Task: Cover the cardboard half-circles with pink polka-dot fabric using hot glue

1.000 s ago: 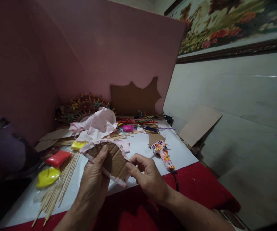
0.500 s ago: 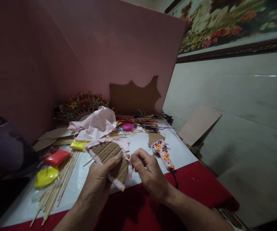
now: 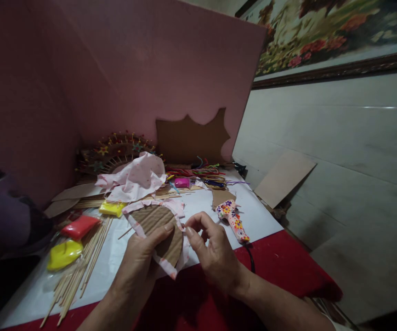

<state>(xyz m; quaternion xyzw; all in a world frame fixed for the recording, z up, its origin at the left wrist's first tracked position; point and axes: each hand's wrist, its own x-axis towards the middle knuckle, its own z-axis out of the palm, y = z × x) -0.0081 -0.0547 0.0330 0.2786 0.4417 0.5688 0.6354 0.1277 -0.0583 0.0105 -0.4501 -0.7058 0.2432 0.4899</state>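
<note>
My left hand (image 3: 139, 257) grips a piece of brown corrugated cardboard (image 3: 153, 220) with a rounded outline, its thumb flat on the face and its fingers behind. Pale pink printed fabric (image 3: 166, 266) is folded over the cardboard's rim. On the right side, my right hand (image 3: 210, 248) pinches the fabric's edge between thumb and forefinger. Close by that hand lies a hot glue gun (image 3: 235, 220) with a floral cover and a black cord. Beyond the cardboard rests a crumpled pink cloth (image 3: 139, 177).
At left are thin wooden sticks (image 3: 88, 262), red clay (image 3: 80, 227) and yellow clay (image 3: 64, 254) in bags. Scissors (image 3: 215, 182) and coloured pipe cleaners (image 3: 198, 172) lie at the back, before a cut cardboard sheet (image 3: 191, 140). White paper (image 3: 260, 216) covers part of the red cloth (image 3: 288, 262).
My right fingertips have shifted slightly left along the fabric's edge, and the thumb has dropped a little. My left hand keeps its hold on the cardboard.
</note>
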